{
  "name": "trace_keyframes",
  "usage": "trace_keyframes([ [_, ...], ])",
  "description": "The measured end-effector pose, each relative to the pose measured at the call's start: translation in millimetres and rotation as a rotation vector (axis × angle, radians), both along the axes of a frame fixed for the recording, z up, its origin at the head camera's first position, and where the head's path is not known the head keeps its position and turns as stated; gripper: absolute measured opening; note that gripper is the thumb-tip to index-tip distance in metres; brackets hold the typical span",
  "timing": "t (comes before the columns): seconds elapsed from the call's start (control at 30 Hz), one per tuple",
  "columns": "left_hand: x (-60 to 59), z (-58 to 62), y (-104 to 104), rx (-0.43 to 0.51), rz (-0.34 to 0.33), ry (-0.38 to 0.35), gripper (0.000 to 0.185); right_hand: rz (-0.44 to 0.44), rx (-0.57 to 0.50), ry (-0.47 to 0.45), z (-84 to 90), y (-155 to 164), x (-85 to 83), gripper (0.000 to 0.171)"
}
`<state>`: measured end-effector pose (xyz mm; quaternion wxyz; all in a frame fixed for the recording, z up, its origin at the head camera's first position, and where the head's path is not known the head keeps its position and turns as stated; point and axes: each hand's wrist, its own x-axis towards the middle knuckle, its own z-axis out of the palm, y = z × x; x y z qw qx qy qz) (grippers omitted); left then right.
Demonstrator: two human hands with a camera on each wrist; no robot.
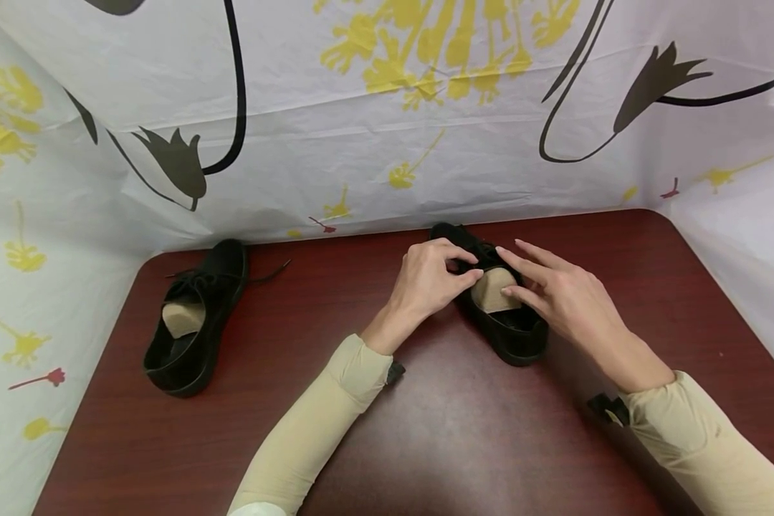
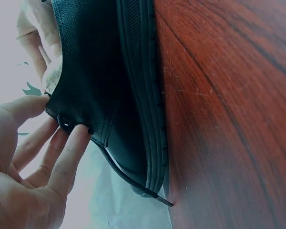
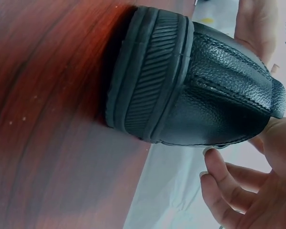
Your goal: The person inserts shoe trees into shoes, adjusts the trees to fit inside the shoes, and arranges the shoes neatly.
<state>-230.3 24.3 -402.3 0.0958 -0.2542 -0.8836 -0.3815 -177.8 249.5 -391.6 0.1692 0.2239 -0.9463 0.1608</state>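
A black lace-up shoe (image 1: 516, 337) stands on the table, toe toward the back wall, with a beige piece (image 1: 495, 290) showing in its opening. At the edge of its lacing, my left hand (image 1: 428, 279) pinches the upper between thumb and fingers. Its black lace (image 2: 119, 169) hangs down the side to the table in the left wrist view. On the opposite side, my right hand (image 1: 564, 297) has its fingers spread, index near the laces and thumb by the beige piece. The right wrist view shows the shoe's heel (image 3: 214, 90), partly covering both hands.
A second black shoe (image 1: 216, 322) stands at the left of the reddish-brown table (image 1: 297, 444), its lace ends spread out and a beige piece in its opening. A white printed sheet (image 1: 335, 158) hangs behind and along both sides of the table.
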Motion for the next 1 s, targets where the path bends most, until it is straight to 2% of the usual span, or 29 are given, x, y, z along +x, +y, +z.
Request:
trace_keyframes([
  [0.3,0.0,1.4,2,0.003,0.005,0.017,0.017,0.037,-0.029,0.042,-3.9,1,-8.2,0.064],
  [0.43,1.0,1.5,2,0.0,0.013,0.011,0.017,0.038,-0.019,0.055,-6.6,1,-10.2,0.071],
  [0.57,3.0,0.7,3,-0.011,0.007,-0.005,0.018,0.008,0.014,0.038,-8.0,2,-9.4,0.079],
  [0.73,4.5,-1.5,2,-0.012,0.0,-0.022,0.02,-0.004,0.016,-0.002,-8.5,2,-10.7,0.076],
  [1.0,4.8,-2.8,1,0.001,-0.01,-0.017,0.02,0.011,0.012,-0.018,-9.4,3,-15.5,0.075],
])
